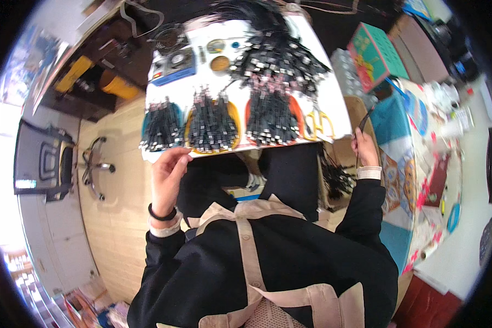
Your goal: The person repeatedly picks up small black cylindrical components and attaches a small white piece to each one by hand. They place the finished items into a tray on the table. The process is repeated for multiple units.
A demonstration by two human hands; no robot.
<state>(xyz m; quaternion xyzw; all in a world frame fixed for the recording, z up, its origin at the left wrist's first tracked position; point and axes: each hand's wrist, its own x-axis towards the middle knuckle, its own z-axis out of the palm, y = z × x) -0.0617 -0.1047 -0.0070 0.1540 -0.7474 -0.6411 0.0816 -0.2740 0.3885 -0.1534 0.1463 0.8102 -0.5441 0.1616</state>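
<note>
My right hand point(365, 148) is closed on a thin black cable point(370, 111), held over a cardboard box point(359, 112) to the right of the white table point(336, 104). My left hand point(169, 170) is at the table's front edge with nothing visible in it, its fingers loosely bent and the thumb apart from most of them. Just beyond it, bundles of short black cables with pale metal ends lie in a teal tray point(145, 121), a yellow tray point(238, 123) and an orange tray point(299, 117). Yellow-handled scissors point(325, 127) lie at the right front corner.
A large pile of black cables point(281, 54) covers the table's back right. At the back left are a blue device with a dial point(175, 65), a black wire coil point(169, 39) and a round amber container point(220, 64). More cables point(338, 177) hang beside the box. An office chair point(49, 158) stands left.
</note>
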